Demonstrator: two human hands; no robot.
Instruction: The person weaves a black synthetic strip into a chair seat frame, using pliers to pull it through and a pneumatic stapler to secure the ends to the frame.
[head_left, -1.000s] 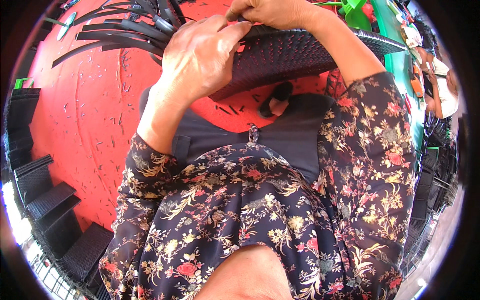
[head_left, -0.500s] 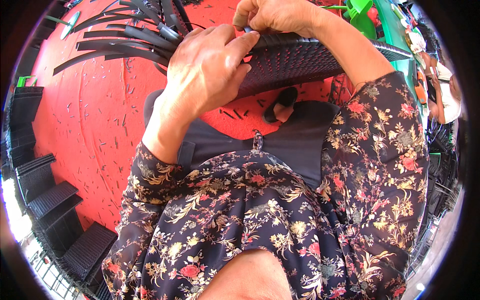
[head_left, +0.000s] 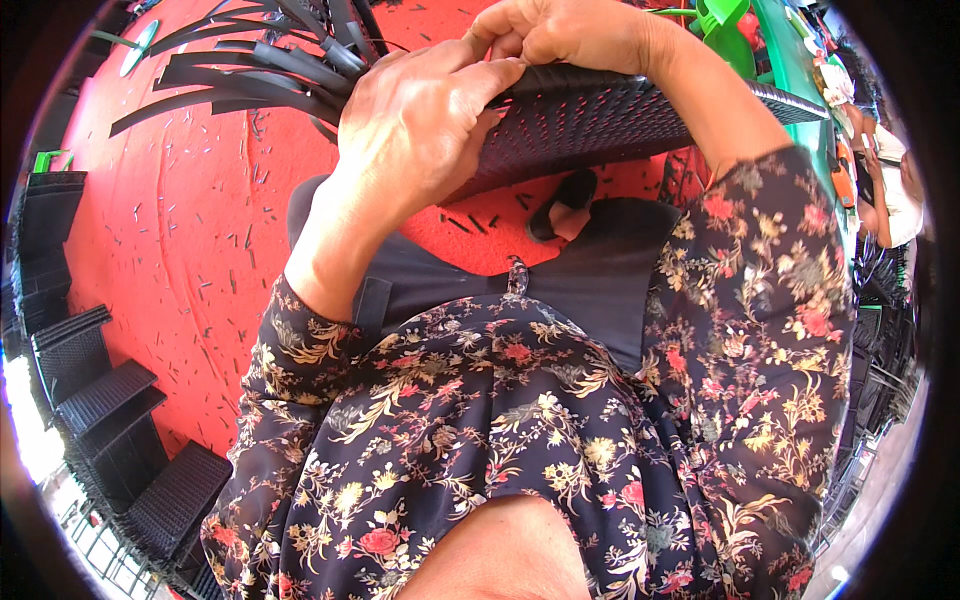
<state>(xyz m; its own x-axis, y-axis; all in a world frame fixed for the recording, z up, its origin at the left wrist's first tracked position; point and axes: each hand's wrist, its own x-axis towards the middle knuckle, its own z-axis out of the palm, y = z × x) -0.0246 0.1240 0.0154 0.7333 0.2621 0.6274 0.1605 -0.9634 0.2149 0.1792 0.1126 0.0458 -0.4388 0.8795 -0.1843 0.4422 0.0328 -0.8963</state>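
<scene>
A black woven panel of flat plastic strands stands tilted in front of me, above my lap. My left hand is closed over its left end, thumb and forefinger pressed at the top edge. Beside it, my right hand is closed in a pinch at the same edge, its fingertips meeting the left hand's. What lies between the right fingertips is hidden. A bundle of loose black flat strips fans out to the left from behind my left hand.
Short black offcuts lie scattered on the red floor. Black woven pieces stand along the left. Right of the panel are a green chair-like item and a green table edge. Another person sits at the far right.
Both hands stay at the panel's top edge. The right hand has shifted slightly right and down, its fingers closer to the left thumb and forefinger. The loose strips have swayed a little.
</scene>
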